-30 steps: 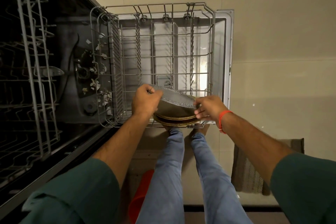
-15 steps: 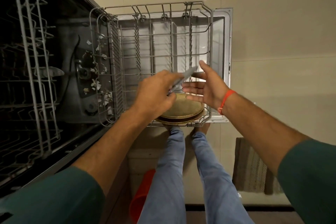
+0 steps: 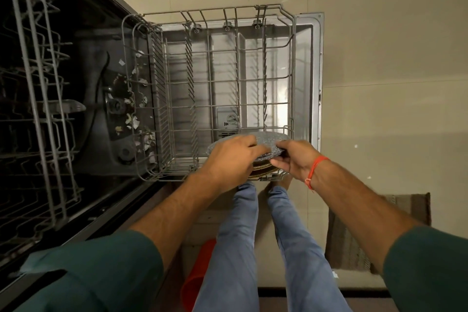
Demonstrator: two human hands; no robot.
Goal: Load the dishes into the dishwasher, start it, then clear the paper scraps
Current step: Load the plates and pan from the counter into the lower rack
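Both hands hold a grey speckled plate point(image 3: 268, 140) over the near right corner of the pulled-out lower rack point(image 3: 177, 88). The left hand point(image 3: 233, 159) curls over its near edge, the right hand point(image 3: 291, 159) pinches its right rim. Brown plates point(image 3: 263, 170) lie beneath, mostly hidden — their number unclear. Paper scraps point(image 3: 134, 119) dot the dark tub floor, behind rack wires.

No text, label, brand or number can be read anywhere. The grey plastic detergent dispenser point(image 3: 227, 121) on the open steel dishwasher door point(image 3: 307, 78) carries small markings, too blurred to make out.
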